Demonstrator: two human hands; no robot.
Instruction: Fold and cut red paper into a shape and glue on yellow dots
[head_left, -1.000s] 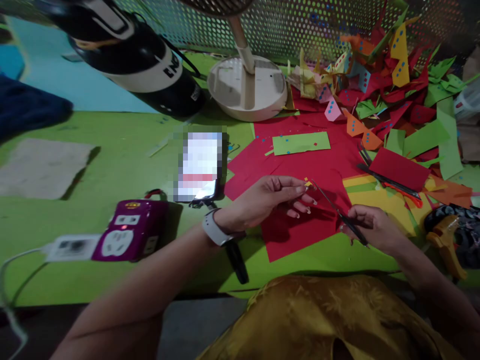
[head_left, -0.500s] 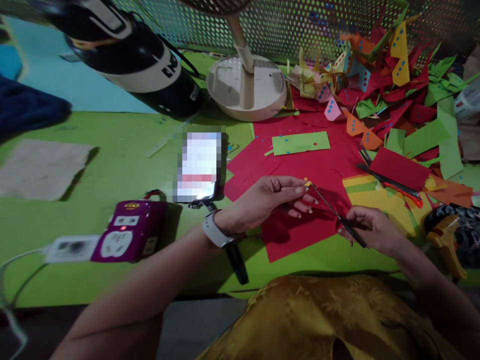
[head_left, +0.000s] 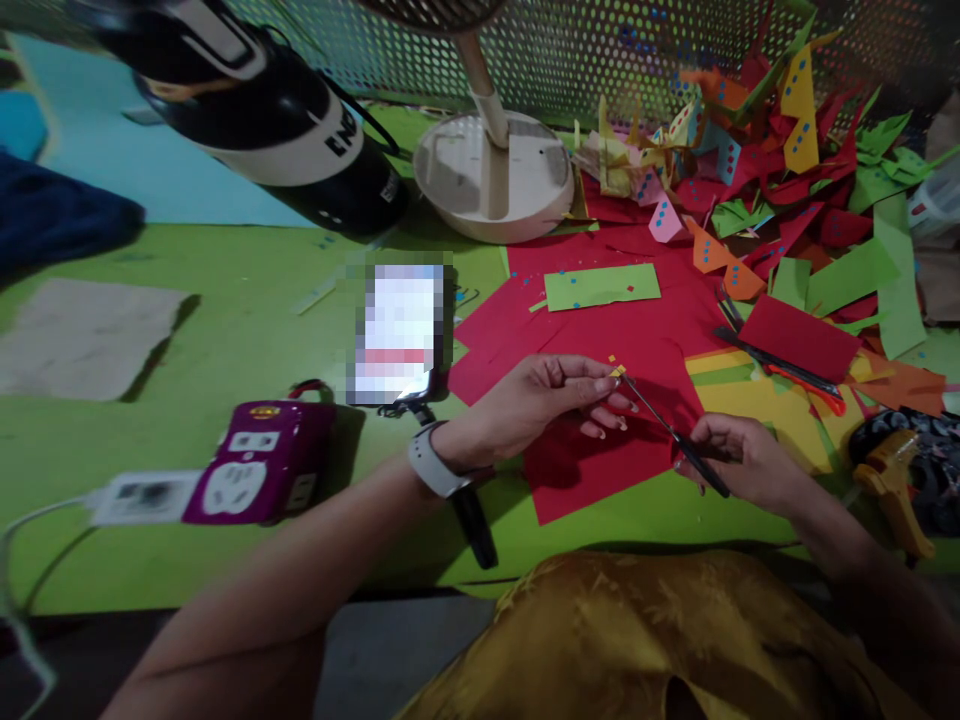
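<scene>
Between the thumb and fingertips of my left hand [head_left: 551,400] is a small yellow paper piece [head_left: 618,372]. My right hand [head_left: 739,455] grips a pair of scissors [head_left: 694,455], seen edge-on, with a dark handle and thin metal blades. Their tip meets the yellow piece at my left fingertips. Both hands are over a red paper sheet [head_left: 592,475]. A tiny yellow bit [head_left: 612,358] shows just beyond my left fingers. Farther back on the red paper lies a green paper strip [head_left: 604,287] with small blue and red bits on and around it.
Folded and cut coloured papers [head_left: 750,190] heap up at the back right. An orange-handled cutting tool [head_left: 787,365] and a yellow glue gun [head_left: 889,485] lie to the right. Left are a lit phone [head_left: 397,330], a purple power adapter [head_left: 262,460], a dark bottle [head_left: 292,130] and a round white stand base [head_left: 491,180].
The scissors' tip has shifted slightly down and closer to my left fingertips. A tiny yellow bit now shows apart from the held piece. Both hands have barely moved.
</scene>
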